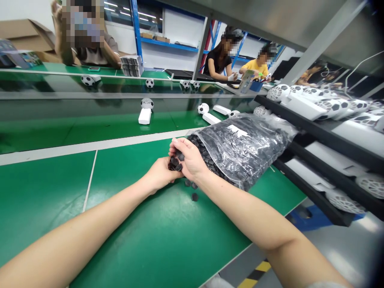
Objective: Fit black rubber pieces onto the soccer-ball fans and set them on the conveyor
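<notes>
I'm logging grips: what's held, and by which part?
Small black pieces, cupped between left hand and right hand; exact contact spots cannot be told.

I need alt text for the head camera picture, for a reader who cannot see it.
A person's left hand and right hand hold small black pieces over a green table, beside an open clear bag of similar pieces. A few loose pieces lie on the table. Patterned balls and other people are beyond.

I have 2 bare arms (240, 204) converging ahead: left hand (160, 173) cupped, right hand (192, 160) curled against it.
</notes>
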A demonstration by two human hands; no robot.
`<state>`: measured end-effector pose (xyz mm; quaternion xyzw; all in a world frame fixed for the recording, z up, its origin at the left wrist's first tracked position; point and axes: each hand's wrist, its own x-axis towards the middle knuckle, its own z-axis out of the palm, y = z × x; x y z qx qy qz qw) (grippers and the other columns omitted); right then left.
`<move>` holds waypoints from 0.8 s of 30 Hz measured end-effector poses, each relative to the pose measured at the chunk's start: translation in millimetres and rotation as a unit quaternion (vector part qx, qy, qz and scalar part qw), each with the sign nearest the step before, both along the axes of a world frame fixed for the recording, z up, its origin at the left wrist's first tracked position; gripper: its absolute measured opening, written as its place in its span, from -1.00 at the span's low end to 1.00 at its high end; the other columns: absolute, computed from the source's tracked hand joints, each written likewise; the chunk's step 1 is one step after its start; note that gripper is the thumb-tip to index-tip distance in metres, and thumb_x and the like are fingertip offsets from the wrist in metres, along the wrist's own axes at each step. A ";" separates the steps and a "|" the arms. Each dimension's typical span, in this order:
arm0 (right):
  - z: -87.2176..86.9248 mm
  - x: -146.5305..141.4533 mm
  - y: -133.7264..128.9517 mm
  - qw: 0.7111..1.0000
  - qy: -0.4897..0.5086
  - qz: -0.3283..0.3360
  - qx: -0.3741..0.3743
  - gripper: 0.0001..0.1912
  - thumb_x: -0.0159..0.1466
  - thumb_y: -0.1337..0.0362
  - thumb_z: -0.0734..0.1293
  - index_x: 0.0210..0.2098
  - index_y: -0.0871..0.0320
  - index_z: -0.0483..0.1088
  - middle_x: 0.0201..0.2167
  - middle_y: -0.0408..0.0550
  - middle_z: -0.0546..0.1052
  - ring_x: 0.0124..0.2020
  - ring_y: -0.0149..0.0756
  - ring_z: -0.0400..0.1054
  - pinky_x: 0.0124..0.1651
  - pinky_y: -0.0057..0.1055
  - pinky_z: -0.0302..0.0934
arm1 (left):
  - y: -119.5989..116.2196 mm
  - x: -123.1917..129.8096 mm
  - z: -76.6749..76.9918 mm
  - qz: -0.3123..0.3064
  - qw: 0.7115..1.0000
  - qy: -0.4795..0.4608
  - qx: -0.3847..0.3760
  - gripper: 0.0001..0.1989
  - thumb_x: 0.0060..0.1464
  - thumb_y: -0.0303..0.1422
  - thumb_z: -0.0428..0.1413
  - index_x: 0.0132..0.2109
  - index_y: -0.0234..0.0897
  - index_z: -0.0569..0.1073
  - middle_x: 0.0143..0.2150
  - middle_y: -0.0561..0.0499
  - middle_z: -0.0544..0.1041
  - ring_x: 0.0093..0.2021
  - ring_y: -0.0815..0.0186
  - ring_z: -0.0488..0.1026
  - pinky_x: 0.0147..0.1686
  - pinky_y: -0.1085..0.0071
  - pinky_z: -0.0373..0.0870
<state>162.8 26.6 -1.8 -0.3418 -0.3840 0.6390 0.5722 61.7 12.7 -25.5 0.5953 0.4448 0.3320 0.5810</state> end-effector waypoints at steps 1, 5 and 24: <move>0.9 -0.3 -0.5 1.000 0.001 0.000 -0.001 -0.73 -0.02 0.16 0.41 -0.54 0.18 0.28 -0.58 -0.26 0.34 -0.52 -0.54 0.21 -0.41 -0.54 0.12 | -0.2 0.2 0.0 0.001 1.000 -0.002 0.001 -0.83 -0.24 -0.43 0.15 -0.50 -0.32 0.26 -0.68 0.20 0.26 -0.69 0.53 0.16 -0.69 0.58 0.09; 3.6 -1.3 -4.0 0.999 -0.003 0.005 0.031 -0.75 0.04 0.15 0.38 -0.55 0.19 0.30 -0.56 -0.23 0.39 -0.52 -0.53 0.24 -0.40 -0.53 0.15 | -1.4 0.7 1.9 0.014 1.000 0.001 0.005 -0.84 -0.26 -0.48 0.14 -0.45 -0.33 0.30 -0.68 0.18 0.31 -0.68 0.49 0.19 -0.69 0.56 0.11; -20.4 53.5 25.5 0.734 -0.634 0.032 0.241 -0.70 0.21 0.09 0.13 -0.31 0.09 0.40 -0.26 0.01 0.49 -0.21 -0.15 0.37 -0.14 -0.22 0.23 | -3.5 -6.4 1.4 0.147 0.943 0.101 0.281 -0.89 -0.15 -0.51 0.11 -0.39 -0.23 0.41 -0.31 0.01 0.45 -0.17 0.22 0.36 -0.08 0.27 0.31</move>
